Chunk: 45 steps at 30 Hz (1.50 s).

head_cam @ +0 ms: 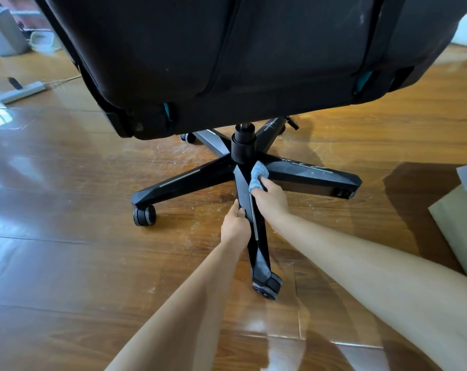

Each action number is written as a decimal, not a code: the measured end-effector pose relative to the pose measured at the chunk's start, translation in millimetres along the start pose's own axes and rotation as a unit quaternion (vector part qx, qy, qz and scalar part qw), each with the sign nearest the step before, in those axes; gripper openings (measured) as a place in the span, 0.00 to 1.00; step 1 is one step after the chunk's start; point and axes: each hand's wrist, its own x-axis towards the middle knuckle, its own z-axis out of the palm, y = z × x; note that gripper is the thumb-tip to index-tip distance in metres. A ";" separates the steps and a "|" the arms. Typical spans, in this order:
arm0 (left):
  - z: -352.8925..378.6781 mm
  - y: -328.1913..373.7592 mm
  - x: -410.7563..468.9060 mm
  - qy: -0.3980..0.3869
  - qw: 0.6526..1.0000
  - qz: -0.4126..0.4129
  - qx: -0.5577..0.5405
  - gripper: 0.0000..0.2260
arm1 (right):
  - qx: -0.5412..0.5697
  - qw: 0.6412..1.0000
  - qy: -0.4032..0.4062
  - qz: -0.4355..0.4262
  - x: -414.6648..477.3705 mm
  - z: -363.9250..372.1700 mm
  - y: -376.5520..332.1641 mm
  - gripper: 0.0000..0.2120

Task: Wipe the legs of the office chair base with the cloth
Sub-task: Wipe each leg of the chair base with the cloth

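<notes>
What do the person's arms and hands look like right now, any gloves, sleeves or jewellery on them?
Both are bare. The left hand and right hand wear no gloves, and no rings, watch or bracelet show on the fingers or wrists. Both forearms are uncovered right down to the bottom edge of the head view, so no sleeve is visible. No marks, bandages or tape show either.

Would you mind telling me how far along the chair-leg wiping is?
No leg looks clearly finished. In hand: the right hand presses the blue cloth near the hub on the nearest leg, which the left hand steadies. Left: that leg's outer end and the others.
</notes>
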 end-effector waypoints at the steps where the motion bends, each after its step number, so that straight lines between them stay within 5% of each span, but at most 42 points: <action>1: 0.1 -0.3 0.1 0.000 1.000 0.000 0.007 0.22 | -0.008 1.000 0.004 -0.003 1.9 2.2 -3.1 0.28; 7: 1.2 -1.2 1.7 -0.003 1.000 -0.011 0.025 0.22 | -0.006 0.999 0.034 0.029 14.8 4.9 -10.7 0.24; 13: 1.9 0.6 0.0 0.004 0.999 -0.017 0.035 0.23 | 0.059 0.993 -0.022 0.095 29.6 -6.9 0.0 0.17; 16: 2.2 0.3 0.0 0.002 1.000 -0.008 0.028 0.23 | -0.004 0.997 0.013 0.076 11.6 -2.8 -0.9 0.09; 21: 3.0 -1.4 0.8 0.000 1.000 -0.007 0.022 0.23 | -0.054 0.995 0.068 0.042 -28.5 12.1 18.9 0.11; 28: -1.7 3.1 -1.9 -0.006 1.000 -0.015 0.007 0.22 | -0.039 0.999 0.009 0.031 19.7 -7.5 -4.3 0.11; 40: 28.3 1.0 -13.1 0.093 0.991 0.013 0.101 0.25 | -0.161 0.986 -0.039 0.003 -116.8 -49.4 42.8 0.08; 45: 37.6 6.6 -26.0 0.066 0.979 0.010 0.195 0.41 | -0.055 0.993 0.080 0.066 -45.9 -74.3 19.1 0.09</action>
